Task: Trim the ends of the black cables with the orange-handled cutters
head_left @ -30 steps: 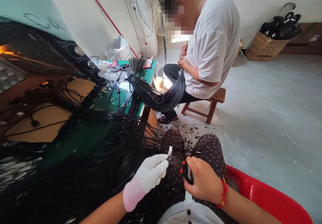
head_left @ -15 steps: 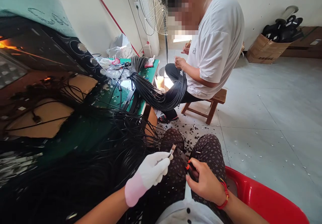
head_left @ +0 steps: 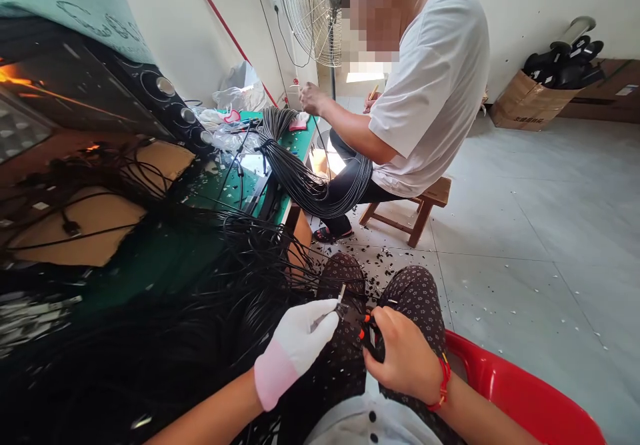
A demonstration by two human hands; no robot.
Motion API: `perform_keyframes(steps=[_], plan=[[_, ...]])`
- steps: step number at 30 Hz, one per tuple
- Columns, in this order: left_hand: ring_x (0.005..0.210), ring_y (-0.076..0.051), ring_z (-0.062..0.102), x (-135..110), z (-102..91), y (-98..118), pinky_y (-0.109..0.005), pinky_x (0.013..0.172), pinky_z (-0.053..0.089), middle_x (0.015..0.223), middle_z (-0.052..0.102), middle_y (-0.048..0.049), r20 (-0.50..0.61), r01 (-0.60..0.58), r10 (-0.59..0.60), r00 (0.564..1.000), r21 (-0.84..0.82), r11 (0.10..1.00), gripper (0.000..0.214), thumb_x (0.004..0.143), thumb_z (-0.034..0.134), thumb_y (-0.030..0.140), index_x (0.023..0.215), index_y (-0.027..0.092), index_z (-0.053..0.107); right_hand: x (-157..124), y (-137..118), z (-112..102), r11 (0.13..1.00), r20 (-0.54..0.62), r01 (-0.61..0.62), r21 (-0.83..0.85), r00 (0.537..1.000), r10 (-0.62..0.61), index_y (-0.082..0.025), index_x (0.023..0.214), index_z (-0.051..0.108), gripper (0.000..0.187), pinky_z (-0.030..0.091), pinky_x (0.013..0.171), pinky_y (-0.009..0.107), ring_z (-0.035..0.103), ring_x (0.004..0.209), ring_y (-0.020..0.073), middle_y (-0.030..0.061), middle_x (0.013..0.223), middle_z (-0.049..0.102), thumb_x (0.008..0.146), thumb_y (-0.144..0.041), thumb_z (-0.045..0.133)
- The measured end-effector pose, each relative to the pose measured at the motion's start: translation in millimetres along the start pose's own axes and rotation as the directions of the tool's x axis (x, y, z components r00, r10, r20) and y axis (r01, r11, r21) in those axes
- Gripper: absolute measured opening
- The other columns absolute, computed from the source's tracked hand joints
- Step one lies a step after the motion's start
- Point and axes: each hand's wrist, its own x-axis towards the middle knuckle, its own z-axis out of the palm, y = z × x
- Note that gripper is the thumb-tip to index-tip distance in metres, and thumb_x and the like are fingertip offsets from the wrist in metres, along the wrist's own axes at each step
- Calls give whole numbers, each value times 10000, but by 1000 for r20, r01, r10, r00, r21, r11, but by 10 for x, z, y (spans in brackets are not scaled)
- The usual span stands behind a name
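My left hand (head_left: 296,342), in a white and pink glove, pinches the end of a thin black cable (head_left: 342,294) over my lap. My right hand (head_left: 403,357), bare with a red string at the wrist, is closed on a small cutting tool (head_left: 361,323) with black and orange handles. The tool's jaws meet the cable end right beside my left fingertips. A thick mass of black cables (head_left: 190,311) spills from the table across my left side.
A green table (head_left: 220,188) carries cardboard, a black machine (head_left: 125,101) with knobs and a coiled cable bundle (head_left: 300,171). A person in a white shirt (head_left: 430,85) sits on a wooden stool (head_left: 425,201), reaching to the table. Cut scraps litter the floor (head_left: 380,258). A red chair (head_left: 520,395) is under me.
My right hand has brought the tool back against the cable end at my left fingertips. The seated person has lifted a hand from the lap and stretched it out over the table.
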Motion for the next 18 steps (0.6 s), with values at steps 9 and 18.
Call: perform_keyframes(steps=[9, 18], plan=[[802, -195, 625, 7, 43, -70, -256, 783, 474, 858, 712, -43, -150, -25, 42, 988, 113, 993, 215, 791, 535, 286, 842, 170, 709, -17, 7, -20, 997, 107, -30, 70, 994, 23, -178, 888, 467, 214, 434, 742, 331, 515, 794, 201, 55, 856, 542, 708, -277, 525], [757, -176, 568, 13, 40, -90, -239, 677, 460, 806, 658, -32, -49, -6, 7, 999, 30, 1000, 264, 845, 477, 304, 890, 154, 689, -44, -18, 68, 1000, -35, -27, 5, 999, 27, -179, 906, 479, 224, 433, 752, 361, 486, 806, 211, 57, 857, 508, 713, -275, 539]])
